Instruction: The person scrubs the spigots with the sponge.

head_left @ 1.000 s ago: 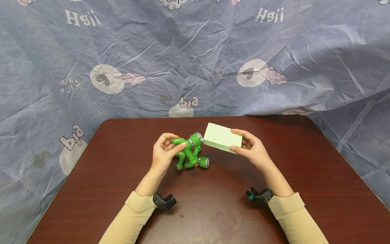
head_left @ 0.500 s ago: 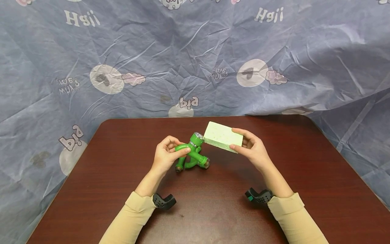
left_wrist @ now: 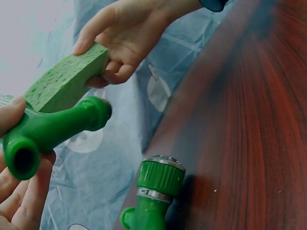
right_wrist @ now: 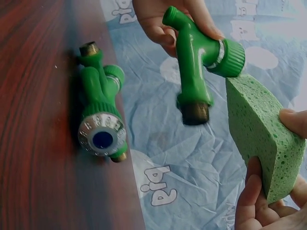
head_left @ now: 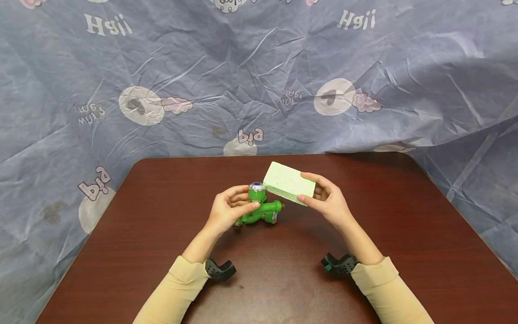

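My left hand holds a green plastic tap above the table, thumb on its body. Its ribbed knob with a silver cap points up in the head view; the open spout faces the left wrist camera. My right hand grips a light green sponge between thumb and fingers. One corner of the sponge meets the ribbed knob of the held tap in the right wrist view. Below, other green taps lie on the table, partly hidden by the held one in the head view.
The dark red-brown table spans the front. Behind it hangs a wrinkled blue-grey cloth with printed words and shapes. Each wrist wears a black camera mount.
My left hand has turned the tap so its knob swings from pointing right to upright, and has lowered slightly rightward. My right hand has shifted a little left with the sponge.
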Tool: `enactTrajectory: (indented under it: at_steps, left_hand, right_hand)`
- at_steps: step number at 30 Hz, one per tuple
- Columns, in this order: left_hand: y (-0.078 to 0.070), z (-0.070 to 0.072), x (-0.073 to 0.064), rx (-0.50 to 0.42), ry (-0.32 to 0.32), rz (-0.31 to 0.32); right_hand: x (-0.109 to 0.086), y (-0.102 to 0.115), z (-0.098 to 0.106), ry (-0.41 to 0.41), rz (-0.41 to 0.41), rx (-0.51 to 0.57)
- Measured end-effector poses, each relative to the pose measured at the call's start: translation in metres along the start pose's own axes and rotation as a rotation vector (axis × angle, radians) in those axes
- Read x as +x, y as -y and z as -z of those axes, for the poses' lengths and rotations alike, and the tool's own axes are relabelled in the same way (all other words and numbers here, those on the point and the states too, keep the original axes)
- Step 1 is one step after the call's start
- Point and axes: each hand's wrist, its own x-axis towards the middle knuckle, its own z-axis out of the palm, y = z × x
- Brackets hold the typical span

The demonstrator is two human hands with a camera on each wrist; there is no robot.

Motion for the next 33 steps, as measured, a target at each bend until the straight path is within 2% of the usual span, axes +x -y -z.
enactTrajectory:
  at_steps: [4, 8, 13, 16, 20, 22, 25, 28, 30, 33]
  left_hand:
    - [0.001, -0.001, -0.001, 0.051, 0.020, -0.034]
    - [0.001, -0.001, -0.001, 0.080, -0.007, -0.064]
    - [-0.003, -0.001, -0.002, 0.166, -0.075, -0.156]
    - [-0.013, -0.004, -0.006, 0.218, -0.108, -0.210]
    - [-0.028, -0.008, -0.011, 0.233, -0.140, -0.236]
    - [-0.031, -0.009, -0.011, 0.232, -0.146, -0.240]
    - [-0.034, -0.010, -0.011, 0.243, -0.151, -0.242]
    - [-0.034, -0.009, -0.011, 0.247, -0.157, -0.249]
    - [-0.034, -0.008, -0.011, 0.249, -0.161, -0.250]
    - [-0.033, -0.008, -0.011, 0.251, -0.161, -0.255]
  right_hand:
    - [0.000, -0.001, -0.004, -0.008, 0.006, 0.001]
    - [-0.001, 0.001, -0.005, -0.020, 0.013, -0.047]
    - [-0.003, 0.007, -0.011, -0.035, 0.070, -0.254]
    - [-0.006, 0.016, -0.021, -0.064, 0.125, -0.381]
    - [-0.009, 0.028, -0.035, -0.092, 0.196, -0.475]
    - [-0.009, 0.030, -0.039, -0.122, 0.225, -0.511]
    - [-0.009, 0.032, -0.040, -0.209, 0.247, -0.539]
    - [-0.008, 0.031, -0.040, -0.295, 0.240, -0.514]
    - [-0.008, 0.030, -0.039, -0.298, 0.241, -0.491]
    - [-0.009, 0.028, -0.040, -0.221, 0.253, -0.470]
